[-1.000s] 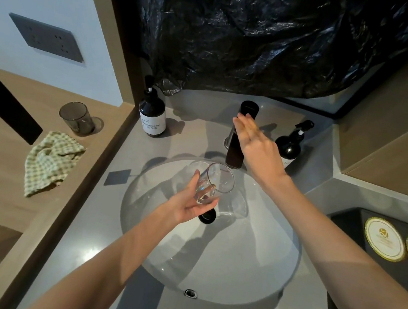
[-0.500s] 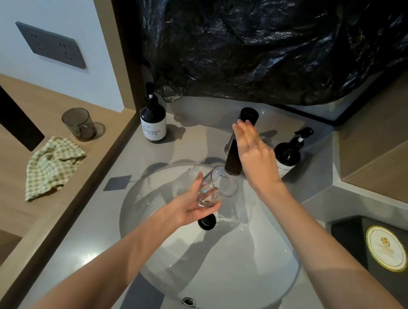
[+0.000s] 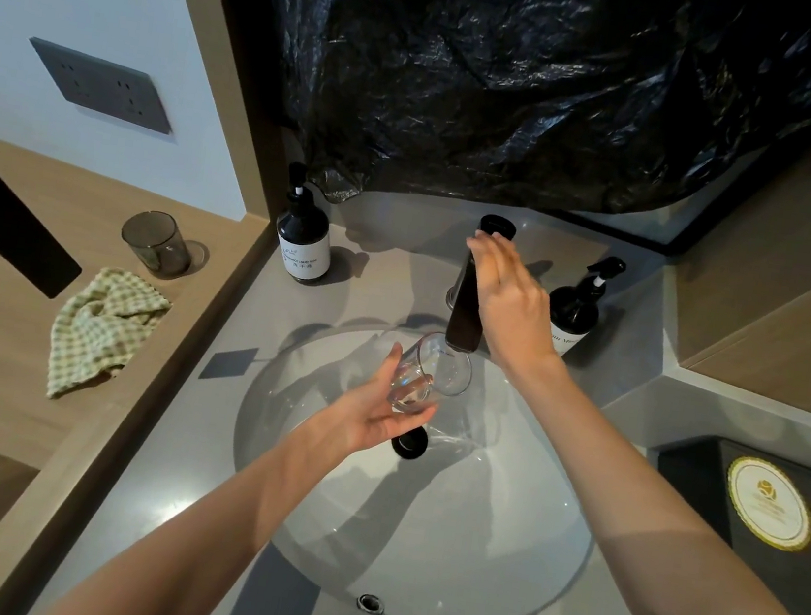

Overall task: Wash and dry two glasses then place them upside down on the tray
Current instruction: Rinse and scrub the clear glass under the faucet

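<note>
My left hand [image 3: 376,409] grips a clear glass [image 3: 428,375], tilted on its side over the white sink basin [image 3: 490,550] just below the spout of the black faucet [image 3: 468,305]. Water shows in the basin beside the black drain [image 3: 409,442]. Straight fingers of my right hand [image 3: 509,303] rest against the faucet's top lever. A second, smoky glass [image 3: 156,243] stands upright on the wooden shelf at the left, with a green checked cloth [image 3: 99,329] lying just in front of it. The dark tray [image 3: 710,481] sits at the right edge.
Two dark pump bottles stand on the grey counter, one [image 3: 301,239] left of the faucet and one [image 3: 576,304] right of it, close behind my right hand. Two round gold-rimmed coasters [image 3: 767,504] lie on the tray. Black plastic sheeting [image 3: 526,80] covers the wall behind.
The glass has risen slightly toward the spout in my left hand. My right hand stays on the faucet lever. The camera has tilted a little.
</note>
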